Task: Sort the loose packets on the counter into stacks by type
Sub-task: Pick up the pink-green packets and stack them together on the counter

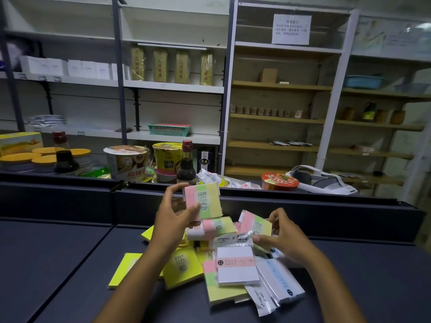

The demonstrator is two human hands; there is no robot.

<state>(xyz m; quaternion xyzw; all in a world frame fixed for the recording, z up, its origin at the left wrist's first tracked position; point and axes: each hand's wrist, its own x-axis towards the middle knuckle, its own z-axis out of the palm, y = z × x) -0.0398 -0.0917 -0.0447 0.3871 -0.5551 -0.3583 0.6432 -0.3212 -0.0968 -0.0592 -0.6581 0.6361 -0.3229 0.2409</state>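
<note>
A heap of loose packets lies on the dark counter (pixel 58 264) in front of me. My left hand (pixel 172 220) holds a pink, green and yellow "2209" packet (pixel 205 201) raised above the heap. My right hand (pixel 283 236) grips another "2209" packet (pixel 255 226) at the heap's right side. A third "2209" packet (pixel 215 227) lies between them. Yellow "2207" pads (pixel 180 266) lie at the left, partly under my left forearm. A white packet with a pink band (pixel 235 264) sits on top in the middle. Clear-wrapped white packets (pixel 279 283) lie at the right.
A raised dark ledge (pixel 303 206) runs behind the heap. Beyond it stand noodle cups (pixel 127 163), soy sauce bottles (pixel 186 166), yellow-lidded tubs (pixel 21 159) and a red bowl (pixel 279 181). Shelving with goods fills the background.
</note>
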